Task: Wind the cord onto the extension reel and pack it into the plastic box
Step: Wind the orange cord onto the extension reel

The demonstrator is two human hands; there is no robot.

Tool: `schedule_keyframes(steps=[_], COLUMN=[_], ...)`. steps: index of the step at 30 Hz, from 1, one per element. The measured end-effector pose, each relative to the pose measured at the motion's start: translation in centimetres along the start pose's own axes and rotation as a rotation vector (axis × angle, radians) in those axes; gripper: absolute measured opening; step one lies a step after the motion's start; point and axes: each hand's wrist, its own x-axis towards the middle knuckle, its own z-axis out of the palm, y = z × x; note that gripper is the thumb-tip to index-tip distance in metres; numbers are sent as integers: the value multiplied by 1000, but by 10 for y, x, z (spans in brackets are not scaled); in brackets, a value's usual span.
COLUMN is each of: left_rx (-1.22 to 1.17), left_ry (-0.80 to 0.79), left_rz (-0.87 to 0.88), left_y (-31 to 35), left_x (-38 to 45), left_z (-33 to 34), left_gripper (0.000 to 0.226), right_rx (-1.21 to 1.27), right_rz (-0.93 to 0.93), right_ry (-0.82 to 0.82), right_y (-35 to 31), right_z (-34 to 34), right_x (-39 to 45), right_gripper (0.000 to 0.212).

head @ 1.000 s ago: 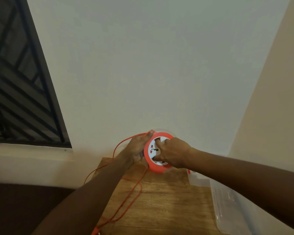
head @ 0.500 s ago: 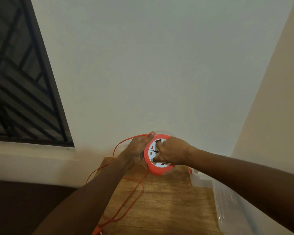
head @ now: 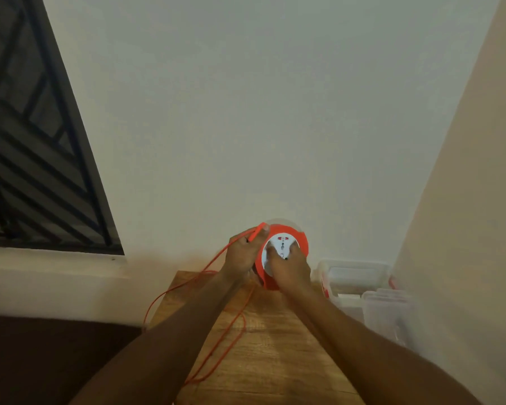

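Walls point(head: 246, 112) in pale paint fill most of the view, meeting in a corner on the right, with a dark barred window point(head: 27, 141) set in at the left. Below them a wooden table point(head: 275, 361) runs from the bottom edge up to the wall. At its right edge, against the corner, stands the clear plastic box point(head: 354, 276), open-topped, with red clips on its sides; what lies inside is too blurred to tell. Just in front of the box sits a second clear container point(head: 389, 314), and its contents cannot be made out either.

Both forearms reach in from the bottom, and the hands come together at the far end of the table. The extension reel point(head: 287, 252), orange with a white socket face, is held upright between them, above the tabletop and left of the plastic box. The left hand point(head: 243, 255) grips the reel's left rim, its fingers curled, and pinches the orange cord point(head: 216, 331) against the rim near the top. The right hand point(head: 289, 270) is curled over the white face, fingers pressed on it. From the left hand the cord trails down in loose loops across the table's left side and off its near edge.
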Motion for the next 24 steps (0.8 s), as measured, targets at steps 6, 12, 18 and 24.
schedule_keyframes(steps=[6,12,18,24], left_rx=[59,2,33,31], left_ry=[-42,-69,-97,-200], left_rz=[-12,-92,-143,-118], left_y=[-4,1,-3,3], left_x=[-4,1,3,7], left_z=[-9,-20,-32,-23], left_gripper=[45,43,53,60], right_rx=[511,-21,-1218,-1740], right_rz=[271,-10,-1007,-1290], right_ry=[-49,-227,-404,-563], right_y=[-4,3,6,-42], right_z=[11,3,-72,-83], right_x=[-21,-40,-22,5], right_gripper=[74,98,42,42])
